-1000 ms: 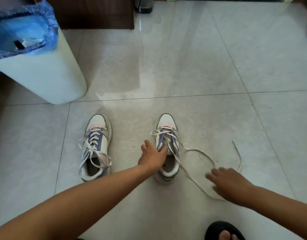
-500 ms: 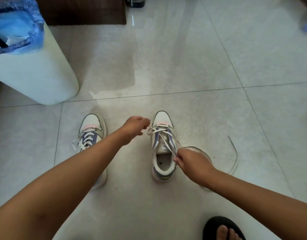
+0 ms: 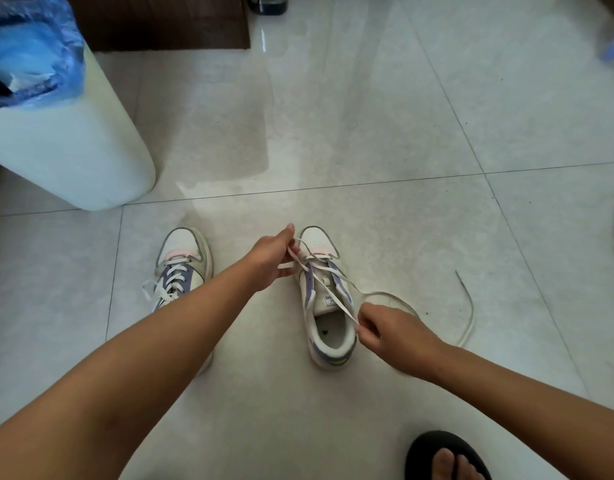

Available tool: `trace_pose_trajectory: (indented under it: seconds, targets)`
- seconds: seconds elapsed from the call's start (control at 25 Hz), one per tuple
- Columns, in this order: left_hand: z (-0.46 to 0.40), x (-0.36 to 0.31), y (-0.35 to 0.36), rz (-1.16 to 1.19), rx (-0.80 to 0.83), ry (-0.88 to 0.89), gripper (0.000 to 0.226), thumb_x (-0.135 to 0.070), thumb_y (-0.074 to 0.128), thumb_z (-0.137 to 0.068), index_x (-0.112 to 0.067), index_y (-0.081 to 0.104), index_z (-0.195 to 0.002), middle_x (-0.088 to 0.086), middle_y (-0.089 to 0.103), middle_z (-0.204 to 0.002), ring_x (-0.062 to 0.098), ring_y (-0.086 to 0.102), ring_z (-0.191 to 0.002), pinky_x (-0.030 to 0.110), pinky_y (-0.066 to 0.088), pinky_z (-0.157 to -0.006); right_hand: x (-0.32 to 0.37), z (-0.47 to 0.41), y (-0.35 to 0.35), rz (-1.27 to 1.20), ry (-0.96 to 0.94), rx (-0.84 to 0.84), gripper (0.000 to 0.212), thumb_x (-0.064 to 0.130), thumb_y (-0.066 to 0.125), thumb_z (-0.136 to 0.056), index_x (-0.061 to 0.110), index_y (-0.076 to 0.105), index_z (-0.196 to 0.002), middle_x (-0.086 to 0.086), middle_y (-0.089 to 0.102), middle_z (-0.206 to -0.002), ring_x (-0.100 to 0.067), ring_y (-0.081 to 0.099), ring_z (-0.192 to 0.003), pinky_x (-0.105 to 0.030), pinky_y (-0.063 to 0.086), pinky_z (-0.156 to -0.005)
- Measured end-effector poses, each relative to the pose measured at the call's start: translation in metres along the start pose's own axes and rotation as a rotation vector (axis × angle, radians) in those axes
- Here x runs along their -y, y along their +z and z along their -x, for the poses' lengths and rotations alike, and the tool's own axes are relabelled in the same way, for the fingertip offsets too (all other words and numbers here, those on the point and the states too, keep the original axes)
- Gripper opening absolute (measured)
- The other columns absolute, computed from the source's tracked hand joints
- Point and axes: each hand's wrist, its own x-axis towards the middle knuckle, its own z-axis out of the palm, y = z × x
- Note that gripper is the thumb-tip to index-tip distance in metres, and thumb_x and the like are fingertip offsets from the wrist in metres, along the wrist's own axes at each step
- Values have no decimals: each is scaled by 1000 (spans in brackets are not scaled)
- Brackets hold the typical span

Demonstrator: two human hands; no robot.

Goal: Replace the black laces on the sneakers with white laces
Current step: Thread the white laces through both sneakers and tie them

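1. A white bin (image 3: 73, 157) stands on the tiled floor (image 3: 367, 133) at the upper left, lined with a blue bag (image 3: 32, 50); inside it lie a pale scrap and something dark, too unclear to name.
2. The right sneaker (image 3: 328, 299) sits toe away from the person, between the two hands. The left hand (image 3: 272, 259) is beside its toe end, its grip closed in a pinch on a strand of the white lace (image 3: 336, 296) near the lowest eyelets.
3. The right hand (image 3: 388, 336) is just beside the sneaker's heel opening, its grip pinching the same lace, which runs taut across the tongue; the loose tail loops over the floor to the right.
4. The left sneaker (image 3: 181, 268), partly hidden by the left forearm, is laced in white.
5. Both sneakers are white with purple panels and a pink band at the toe.
6. A foot in a black sandal (image 3: 440, 459) shows at the bottom right.
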Motion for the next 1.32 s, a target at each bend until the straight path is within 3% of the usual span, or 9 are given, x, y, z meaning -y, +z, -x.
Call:
trace_pose_trajectory:
  seconds: [0.12, 0.2, 0.28, 0.4, 0.6, 0.8, 1.0, 1.2, 1.32]
  targets:
    - [11, 25, 6, -302, -273, 16, 47, -44, 46, -93, -12, 41, -126, 10, 47, -129, 27, 53, -109, 43, 47, -94, 2, 1, 0, 30, -20, -1, 16, 30, 44, -96, 19, 42, -83, 5, 46, -74, -19, 45, -71, -34, 35, -65]
    - [37, 56, 15, -617, -264, 68, 64, -45, 49, -90, -10, 28, -138, 13, 37, -141, 31, 46, -122, 41, 39, -102, 4, -2, 2, 35, -43, -1, 16, 30, 44, -95, 20, 41, -84, 3, 48, -76, -20, 45, -71, -34, 36, -65]
    - [56, 80, 26, -807, -139, 102, 54, -42, 50, -90, -8, 33, -127, 15, 47, -130, 32, 51, -115, 39, 43, -95, 7, -2, 2, 14, -63, 11, 16, 29, 45, -95, 20, 41, -83, 3, 48, -75, -21, 46, -70, -35, 38, -65]
    - [54, 80, 35, -942, -154, 61, 34, -35, 39, -96, -7, 37, -116, 14, 58, -115, 34, 57, -104, 36, 41, -79, 6, 12, -3, -62, -105, 94, 17, 23, 47, -93, 17, 44, -78, -1, 52, -72, -22, 50, -69, -35, 38, -63]
    - [42, 69, 36, -974, -253, 37, 35, -33, 33, -99, -4, 40, -116, 15, 59, -118, 35, 56, -109, 37, 40, -85, -5, 65, -11, 91, -221, 394, 20, 26, 45, -90, 23, 38, -71, 8, 43, -64, -11, 43, -63, -23, 34, -60]
    - [41, 68, 37, -969, -256, 31, 37, -35, 33, -99, -3, 39, -119, 15, 58, -120, 36, 55, -110, 37, 39, -85, -4, 83, -30, -36, -144, 474, 22, 30, 47, -90, 21, 39, -72, 1, 50, -71, -6, 41, -62, -19, 34, -59]
    - [40, 70, 38, -963, -266, 32, 37, -36, 33, -99, -5, 39, -118, 14, 58, -120, 35, 55, -110, 37, 39, -85, 21, 82, -25, -21, -253, 466, 19, 33, 46, -91, 22, 41, -77, 3, 51, -72, -11, 49, -67, -24, 37, -64]
    - [40, 71, 39, -950, -266, 45, 39, -42, 32, -98, -7, 40, -114, 10, 60, -111, 33, 58, -102, 35, 36, -77, 60, 62, 6, 220, -327, 501, 29, 34, 42, -97, 7, 52, -104, -21, 62, -101, -40, 57, -91, -31, 31, -69]
    - [39, 69, 35, -1029, -233, 88, 40, -43, 33, -98, -7, 40, -114, 11, 60, -112, 33, 58, -102, 35, 36, -75, 48, 14, -12, 232, -177, 168, 33, 42, 40, -98, 13, 56, -104, -10, 60, -106, -30, 55, -99, -32, 37, -73]
